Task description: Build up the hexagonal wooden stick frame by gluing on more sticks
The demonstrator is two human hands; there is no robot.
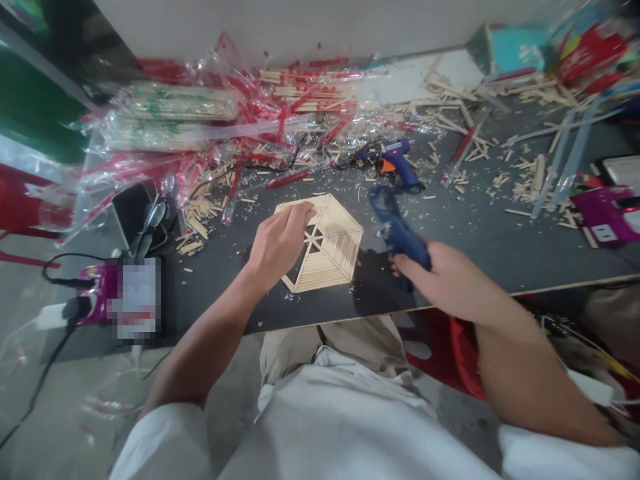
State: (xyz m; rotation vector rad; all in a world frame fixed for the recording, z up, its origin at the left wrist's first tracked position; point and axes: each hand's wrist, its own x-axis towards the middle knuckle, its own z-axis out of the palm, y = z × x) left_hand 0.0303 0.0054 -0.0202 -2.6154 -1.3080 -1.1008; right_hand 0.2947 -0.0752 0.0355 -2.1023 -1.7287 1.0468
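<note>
A hexagon panel of pale wooden sticks (333, 250) lies flat on the dark table (475, 233) near its front edge. My left hand (277, 243) rests on the panel's left part, fingers curled and pressed down on the sticks. My right hand (440, 277) is closed round a blue glue gun (397, 230), blurred by motion, just right of the panel with its nozzle pointing away from me.
A second blue glue gun (395, 160) with an orange trigger lies behind the panel. Loose sticks and chips litter the table. Clear and red plastic wrappers (200, 127) pile at the back left. A phone and glasses (145, 223) lie left. Purple boxes (607, 217) sit at right.
</note>
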